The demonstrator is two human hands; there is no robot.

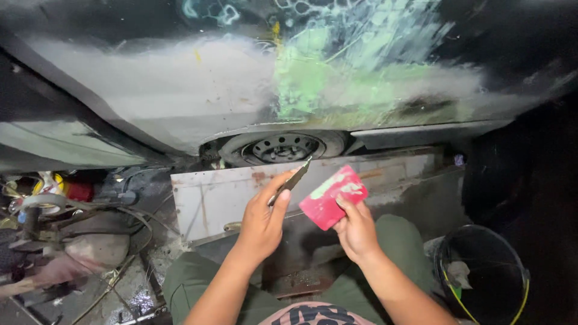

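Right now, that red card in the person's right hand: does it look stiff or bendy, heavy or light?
Probably light: the right hand holds the red spreader card by one corner with fingertips alone. Likely thin and slightly flexible, yet stiff enough, since it stays flat unsupported. The pale filler smeared across its face may make it slippery or tacky.

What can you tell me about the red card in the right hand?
The red card is a flat, roughly rectangular spreader that looks like plastic, smeared with pale filler along its upper face. It is tilted, one corner pointing up to the right, in front of the car panel. The right hand pinches its lower edge; the left hand holds a thin blade beside it, apparently not touching.
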